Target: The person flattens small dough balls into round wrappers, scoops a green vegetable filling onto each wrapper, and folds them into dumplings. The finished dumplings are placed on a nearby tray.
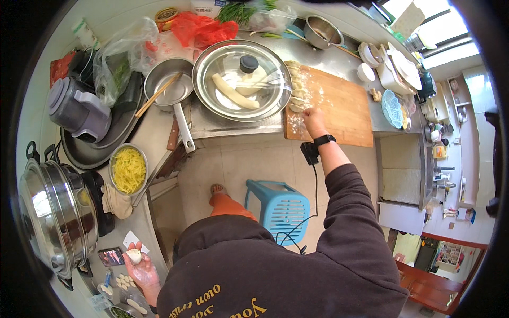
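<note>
At the lower left, my left hand (143,270) is palm up. A small folded dough dumpling (134,256) rests on its fingers, with a phone (111,256) beside it. My right hand (314,120) is over the near left part of a wooden cutting board (342,103), its fingers curled together. Whether they pinch anything is hidden. Just beyond those fingertips, a row of formed dumplings (298,93) runs along the board's left edge among scattered white flour. Dough pieces (125,281) lie on the counter below my left hand.
A glass-lidded pan (241,113) holding dough stands left of the board. Beyond it are a saucepan (165,99) with chopsticks, a bowl of yellow shreds (129,170) and a steel steamer pot (55,214). A blue stool (286,210) and a dangling black cable (316,190) are below.
</note>
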The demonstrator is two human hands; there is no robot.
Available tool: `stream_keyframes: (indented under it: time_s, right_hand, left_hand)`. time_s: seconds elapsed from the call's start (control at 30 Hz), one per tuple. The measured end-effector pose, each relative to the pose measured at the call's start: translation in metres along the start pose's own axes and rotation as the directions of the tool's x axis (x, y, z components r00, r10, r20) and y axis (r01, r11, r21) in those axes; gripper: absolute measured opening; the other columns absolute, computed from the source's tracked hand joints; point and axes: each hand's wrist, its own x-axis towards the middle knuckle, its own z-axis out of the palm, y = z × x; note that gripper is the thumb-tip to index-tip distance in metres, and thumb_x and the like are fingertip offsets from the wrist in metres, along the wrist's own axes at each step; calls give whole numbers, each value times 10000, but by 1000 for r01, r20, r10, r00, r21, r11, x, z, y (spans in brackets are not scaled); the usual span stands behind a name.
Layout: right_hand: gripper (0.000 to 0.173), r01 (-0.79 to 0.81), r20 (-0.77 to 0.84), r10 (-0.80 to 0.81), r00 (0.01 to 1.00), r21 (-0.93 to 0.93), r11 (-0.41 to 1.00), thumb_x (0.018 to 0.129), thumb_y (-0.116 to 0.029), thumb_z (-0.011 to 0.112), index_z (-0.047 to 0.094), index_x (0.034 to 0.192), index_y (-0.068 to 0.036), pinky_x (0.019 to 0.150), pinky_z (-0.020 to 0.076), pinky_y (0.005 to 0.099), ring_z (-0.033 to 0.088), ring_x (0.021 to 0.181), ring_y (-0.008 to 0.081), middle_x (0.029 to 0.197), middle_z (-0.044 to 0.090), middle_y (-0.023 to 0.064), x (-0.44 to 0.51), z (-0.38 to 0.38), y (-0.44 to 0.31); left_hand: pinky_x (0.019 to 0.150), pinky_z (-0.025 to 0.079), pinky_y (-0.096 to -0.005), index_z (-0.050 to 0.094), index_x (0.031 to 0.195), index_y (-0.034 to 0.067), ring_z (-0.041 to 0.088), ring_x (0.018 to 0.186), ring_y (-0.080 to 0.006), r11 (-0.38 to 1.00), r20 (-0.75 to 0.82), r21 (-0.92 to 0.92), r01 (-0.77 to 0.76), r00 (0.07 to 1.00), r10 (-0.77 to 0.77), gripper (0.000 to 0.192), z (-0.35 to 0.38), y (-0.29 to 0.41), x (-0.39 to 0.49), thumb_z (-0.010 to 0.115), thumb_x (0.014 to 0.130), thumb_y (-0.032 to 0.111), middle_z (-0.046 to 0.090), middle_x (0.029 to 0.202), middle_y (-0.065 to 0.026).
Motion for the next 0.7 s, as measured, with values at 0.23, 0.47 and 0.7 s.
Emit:
stream_keyframes:
  time_s: [0.23,0.47,0.7]
  right_hand:
    - [130,-108,239,82,968,99,989,633,-56,594,669,735,-88,628,488,364,604,690,320,717,606,163,-16,-9,0]
    - [161,-66,396,60,916,1,998,660,20,575,659,790,-23,569,495,318,622,638,232,680,616,160,-16,-17,-1]
    - [112,74,169,-50,984,-140,987,663,-62,618,667,758,-27,620,485,344,620,687,282,691,617,161,-17,-25,-8]
  left_hand:
    - [406,401,-186,489,1112,-19,536,525,-136,1000,16,-7,11,1000,-11,424,4,-4,-7,422,905,345,588,1000,-204]
    - [436,414,-190,498,1106,-20,538,539,-132,1000,-36,-9,16,999,-17,420,9,-6,-5,412,909,342,592,989,-199]
    - [427,403,-197,503,1092,-24,540,536,-140,1000,-8,-14,27,1000,-27,418,7,-11,-4,416,907,341,596,969,-203]
